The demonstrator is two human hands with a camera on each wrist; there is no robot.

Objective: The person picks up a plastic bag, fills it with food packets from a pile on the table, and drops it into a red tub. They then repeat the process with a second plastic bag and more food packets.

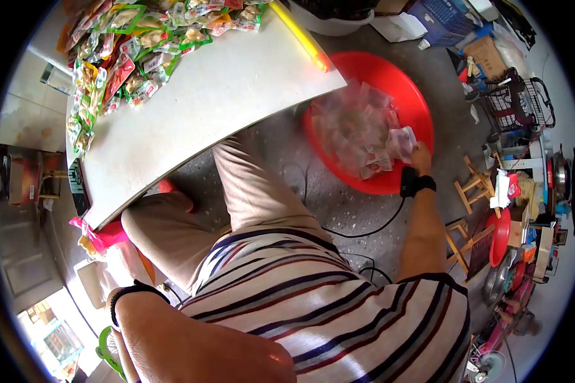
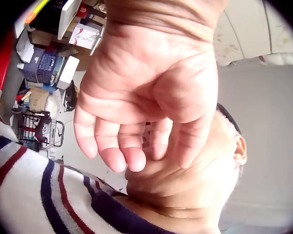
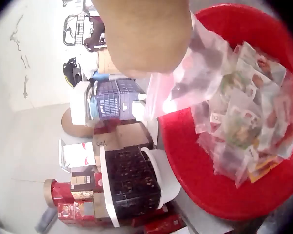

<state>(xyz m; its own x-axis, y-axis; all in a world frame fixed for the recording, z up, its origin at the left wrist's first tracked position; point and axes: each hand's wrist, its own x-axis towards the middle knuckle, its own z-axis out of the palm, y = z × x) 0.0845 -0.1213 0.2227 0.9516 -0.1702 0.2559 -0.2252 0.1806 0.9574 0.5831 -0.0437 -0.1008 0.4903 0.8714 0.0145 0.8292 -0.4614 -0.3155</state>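
At the rim of a red basin [image 1: 418, 105] my right hand [image 1: 420, 159] pinches a clear plastic bag [image 1: 402, 143]. In the right wrist view the right hand [image 3: 146, 39] hides its own fingertips, and the bag [image 3: 185, 83] hangs over the basin [image 3: 185, 161]. Several clear packets [image 3: 244, 117] lie inside the basin. My left hand [image 2: 146, 92] is raised near the person's neck, its palm bare and its fingers loosely bent, holding nothing. In the head view only part of the left hand [image 1: 223, 351] shows, low in front of the striped shirt.
A white table [image 1: 223, 83] carries a pile of small food packets [image 1: 140, 51] and a yellow tube [image 1: 297, 32]. Black cables [image 1: 364, 235] run over the floor. Wooden stools [image 1: 476, 185], a blue crate [image 1: 437, 22] and a wire basket [image 1: 514, 105] stand on the right.
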